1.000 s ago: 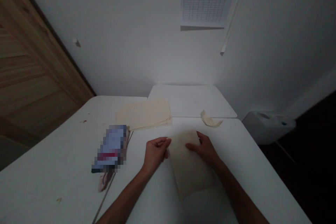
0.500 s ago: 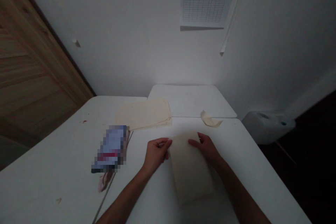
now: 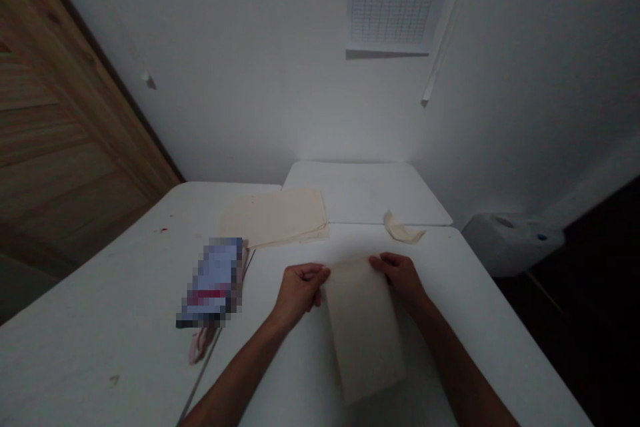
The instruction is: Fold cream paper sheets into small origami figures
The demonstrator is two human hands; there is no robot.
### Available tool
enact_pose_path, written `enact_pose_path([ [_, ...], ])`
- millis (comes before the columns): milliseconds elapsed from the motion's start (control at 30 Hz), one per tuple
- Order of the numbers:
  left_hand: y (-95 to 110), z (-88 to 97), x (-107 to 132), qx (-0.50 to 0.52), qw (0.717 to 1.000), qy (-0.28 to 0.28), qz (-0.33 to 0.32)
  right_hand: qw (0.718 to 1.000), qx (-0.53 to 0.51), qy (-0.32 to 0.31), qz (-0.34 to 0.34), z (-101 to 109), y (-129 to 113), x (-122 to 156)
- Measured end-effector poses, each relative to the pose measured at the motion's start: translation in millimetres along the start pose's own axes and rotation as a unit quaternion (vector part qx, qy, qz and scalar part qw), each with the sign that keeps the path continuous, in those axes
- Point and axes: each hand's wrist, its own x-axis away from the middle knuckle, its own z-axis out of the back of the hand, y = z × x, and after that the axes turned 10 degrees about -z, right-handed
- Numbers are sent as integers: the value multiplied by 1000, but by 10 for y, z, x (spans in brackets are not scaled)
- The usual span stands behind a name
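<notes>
My left hand (image 3: 301,292) pinches the upper left corner of an oblong piece of beige cloth (image 3: 364,330) between thumb and fingers. At the upper right corner of the same piece, my right hand (image 3: 397,277) grips the edge with its thumb on top. The cloth hangs down toward me over the white table, its lower end nearest my body. Beyond my left hand lies a stack of flat cream pieces (image 3: 280,213) that look like the same material. A curled cream scrap (image 3: 403,230) rests past my right hand.
On the left of the white table (image 3: 130,307), a blurred blue item (image 3: 213,280) lies over a pink band (image 3: 200,343). A seam runs beside it. A printed chart (image 3: 395,3) hangs on the wall, and a white container (image 3: 510,240) stands off the table's right side.
My right hand has shifted slightly right to the cloth's top corner. The lower end of the cloth has moved a little toward me and looks flatter. My left hand keeps its pinch.
</notes>
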Motion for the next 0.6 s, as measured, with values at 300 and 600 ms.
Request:
enact_pose_path([
  [300,-11,-21,24,15,999,-26,-15,998,14,-67,-11,-44,3,18],
  [600,-11,30,-8,10,1000,-22,-6,999,45,-4,6,56,4,-41],
])
